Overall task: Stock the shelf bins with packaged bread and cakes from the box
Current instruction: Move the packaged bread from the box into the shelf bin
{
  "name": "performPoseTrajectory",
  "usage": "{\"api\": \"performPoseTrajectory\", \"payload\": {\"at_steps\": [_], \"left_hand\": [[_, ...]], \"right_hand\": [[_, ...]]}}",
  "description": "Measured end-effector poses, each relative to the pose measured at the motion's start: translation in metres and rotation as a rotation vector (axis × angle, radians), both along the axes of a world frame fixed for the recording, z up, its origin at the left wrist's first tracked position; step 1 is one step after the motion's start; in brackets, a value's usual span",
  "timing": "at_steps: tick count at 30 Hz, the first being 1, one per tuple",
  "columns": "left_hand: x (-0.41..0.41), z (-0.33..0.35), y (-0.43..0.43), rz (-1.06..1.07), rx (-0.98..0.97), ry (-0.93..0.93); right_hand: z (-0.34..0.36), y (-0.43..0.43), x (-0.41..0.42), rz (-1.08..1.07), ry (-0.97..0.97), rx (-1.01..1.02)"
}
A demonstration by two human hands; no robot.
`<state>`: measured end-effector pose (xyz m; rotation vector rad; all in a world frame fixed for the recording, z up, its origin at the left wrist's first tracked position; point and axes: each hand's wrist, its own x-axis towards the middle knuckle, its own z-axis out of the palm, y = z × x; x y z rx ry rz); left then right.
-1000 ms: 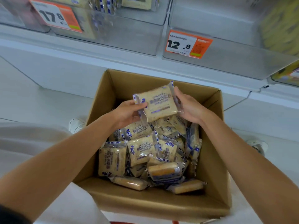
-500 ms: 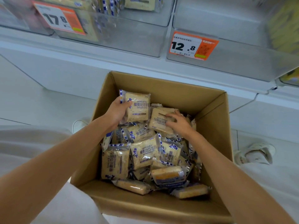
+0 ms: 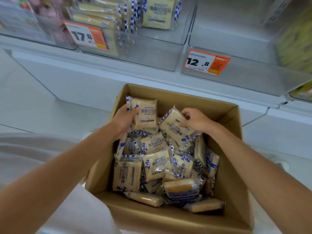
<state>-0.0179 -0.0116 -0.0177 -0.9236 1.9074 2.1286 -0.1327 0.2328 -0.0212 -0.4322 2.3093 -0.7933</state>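
Note:
An open cardboard box [image 3: 234, 159] on the floor holds several wrapped bread packs with blue-and-white checked edges. My left hand [image 3: 124, 119] grips one pack [image 3: 146, 115] upright at the box's far left. My right hand [image 3: 196, 119] pinches the upper edge of a second pack [image 3: 173, 127] that lies tilted on the pile. Above, a clear shelf bin [image 3: 135, 53] with a 17.8 price tag [image 3: 86, 35] holds several of the same packs. To its right is a clear bin [image 3: 249, 76] with a 12.8 tag [image 3: 206, 62].
The white shelf ledge [image 3: 118, 71] runs just above the box's far rim. Yellow packs [image 3: 295, 41] fill a bin at the far right and pink ones [image 3: 50, 22] at the far left. White floor surrounds the box.
One pack, first held by both hands, stayed in my left hand. My right hand dropped to the pile, took a second pack and now tilts its edge up. The view moved closer to the shelf.

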Motion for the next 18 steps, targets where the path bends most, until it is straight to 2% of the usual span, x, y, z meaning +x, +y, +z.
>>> {"api": "performPoseTrajectory", "payload": {"at_steps": [5, 9, 12, 14, 15, 16, 18], "left_hand": [[0.003, 0.029, -0.002, 0.040, 0.068, 0.079], [0.013, 0.050, 0.011, 0.074, 0.283, 0.121], [0.019, 0.064, 0.012, 0.130, 0.532, 0.156], [0.019, 0.078, 0.011, 0.074, 0.575, 0.238], [0.020, 0.086, 0.012, 0.060, 0.517, 0.275], [0.020, 0.095, 0.014, 0.044, 0.459, 0.309], [0.018, 0.105, 0.014, 0.080, 0.350, 0.306]], "right_hand": [[0.092, -0.003, 0.009, -0.179, -0.073, -0.369], [0.120, -0.029, 0.022, -0.278, -0.122, -0.548], [0.120, -0.052, 0.031, -0.433, 0.020, -0.588], [0.116, -0.068, 0.036, -0.547, 0.103, -0.583], [0.112, -0.075, 0.038, -0.555, 0.143, -0.540], [0.111, -0.083, 0.042, -0.509, 0.182, -0.472], [0.115, -0.091, 0.047, -0.284, 0.312, -0.197]]}}
